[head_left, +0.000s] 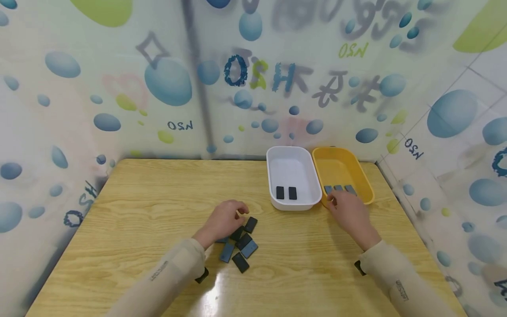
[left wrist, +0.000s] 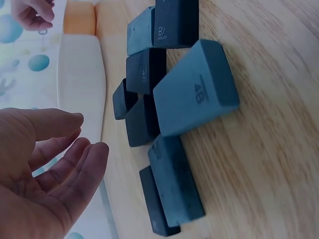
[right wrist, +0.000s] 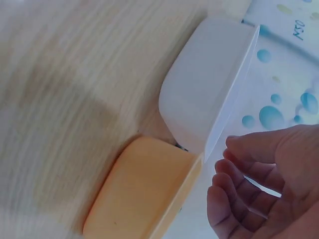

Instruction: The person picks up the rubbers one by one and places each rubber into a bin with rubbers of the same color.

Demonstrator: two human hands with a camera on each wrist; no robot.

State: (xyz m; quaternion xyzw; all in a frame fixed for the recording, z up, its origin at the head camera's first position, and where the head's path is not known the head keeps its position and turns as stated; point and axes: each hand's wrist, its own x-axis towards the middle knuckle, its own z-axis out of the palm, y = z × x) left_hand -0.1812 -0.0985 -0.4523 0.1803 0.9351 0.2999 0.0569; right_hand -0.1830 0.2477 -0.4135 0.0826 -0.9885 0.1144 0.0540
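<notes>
Black and blue-grey erasers marked 4B lie in a loose pile on the table; a black eraser (head_left: 240, 262) is at its near edge and a blue-grey eraser (left wrist: 194, 94) shows close up in the left wrist view. Above the pile's far side hovers my left hand (head_left: 223, 221), fingers loosely bent and holding nothing. My right hand (head_left: 350, 213) is at the near rim of the yellow bin (head_left: 366, 180), its bent fingers empty in the right wrist view. Inside that bin lie three blue-grey erasers (head_left: 350, 189), partly hidden by the hand.
A white bin (head_left: 295, 206) stands directly left of the yellow one, with two black erasers (head_left: 292, 193) inside along its near end. Both bins sit at the back right of the wooden table (head_left: 170, 193). Printed wall sheets (head_left: 237, 119) surround the table.
</notes>
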